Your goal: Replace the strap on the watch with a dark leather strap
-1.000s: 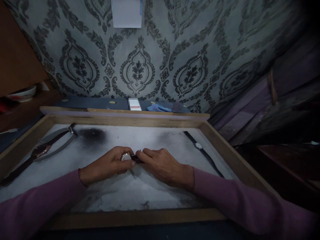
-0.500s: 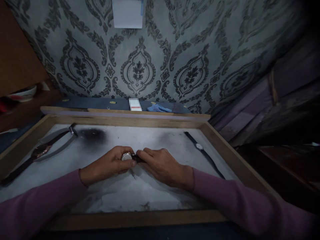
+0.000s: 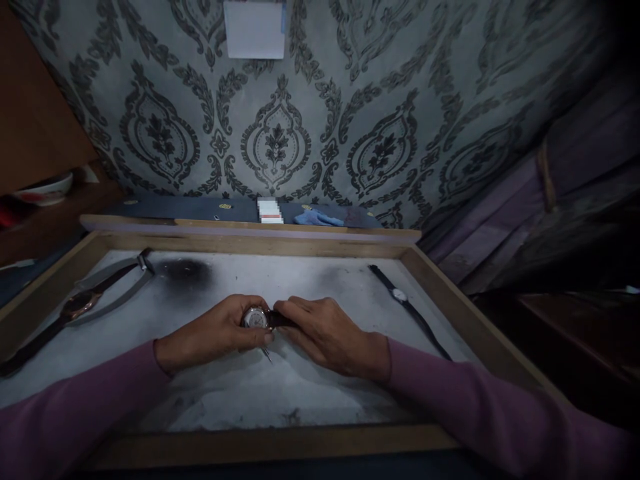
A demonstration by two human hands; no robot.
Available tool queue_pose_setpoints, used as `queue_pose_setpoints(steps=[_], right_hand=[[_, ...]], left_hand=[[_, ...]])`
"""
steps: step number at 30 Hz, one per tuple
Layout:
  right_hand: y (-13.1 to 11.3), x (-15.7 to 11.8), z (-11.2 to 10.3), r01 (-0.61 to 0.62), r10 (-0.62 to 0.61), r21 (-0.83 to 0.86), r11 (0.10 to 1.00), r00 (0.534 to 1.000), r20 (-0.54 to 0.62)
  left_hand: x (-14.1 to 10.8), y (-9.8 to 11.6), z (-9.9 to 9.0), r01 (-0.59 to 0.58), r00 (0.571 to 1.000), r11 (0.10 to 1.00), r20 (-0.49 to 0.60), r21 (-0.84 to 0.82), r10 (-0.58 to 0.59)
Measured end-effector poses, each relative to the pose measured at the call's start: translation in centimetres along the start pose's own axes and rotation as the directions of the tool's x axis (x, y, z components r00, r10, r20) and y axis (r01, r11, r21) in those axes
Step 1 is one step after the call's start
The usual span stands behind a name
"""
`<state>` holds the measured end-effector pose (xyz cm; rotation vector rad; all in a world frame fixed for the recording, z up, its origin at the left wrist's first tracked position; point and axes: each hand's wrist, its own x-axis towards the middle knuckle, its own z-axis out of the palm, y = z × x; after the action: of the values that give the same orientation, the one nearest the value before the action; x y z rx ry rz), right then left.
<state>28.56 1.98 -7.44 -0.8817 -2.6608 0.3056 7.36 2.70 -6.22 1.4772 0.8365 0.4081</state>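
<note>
Near the middle of the wooden tray (image 3: 280,245), my left hand (image 3: 215,331) is closed around a round silver watch case (image 3: 256,319), its thumb along the lower edge. A dark strap (image 3: 281,320) extends from the right side of the case, and my right hand (image 3: 330,333) pinches it from above. Below the left thumb a thin metal tool (image 3: 267,355) sticks out; its upper part is hidden by the hand.
A watch with a dark strap (image 3: 80,303) lies at the tray's left beside a grey band. Another dark-strapped watch (image 3: 399,295) lies at the right. Behind the tray's back edge are a small white box (image 3: 271,211) and a blue cloth (image 3: 318,217).
The watch case between my hands shows more of its round face, and more of the dark strap is visible. My left thumb has shifted slightly downward.
</note>
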Motion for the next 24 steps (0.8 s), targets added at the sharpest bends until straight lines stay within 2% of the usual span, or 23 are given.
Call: queue_pose_setpoints(steps=[6, 15, 24], right_hand=[[0.1, -0.1, -0.3, 0.041, -0.041, -0.016, 0.999, 0.999, -0.002], [0.2, -0.2, 0.3, 0.056, -0.059, -0.044, 0.997, 0.996, -0.067], [0.3, -0.1, 0.3, 0.080, -0.083, -0.027, 0.996, 0.993, -0.083]], left_hand=[[-0.1, -0.1, 0.2, 0.031, 0.999, 0.999, -0.014, -0.011, -0.031], [-0.2, 0.9, 0.4, 0.090, 0.995, 0.996, -0.043, -0.024, -0.091], [0.1, -0.3, 0.0, 0.006, 1.000, 0.997, -0.020, -0.075, -0.007]])
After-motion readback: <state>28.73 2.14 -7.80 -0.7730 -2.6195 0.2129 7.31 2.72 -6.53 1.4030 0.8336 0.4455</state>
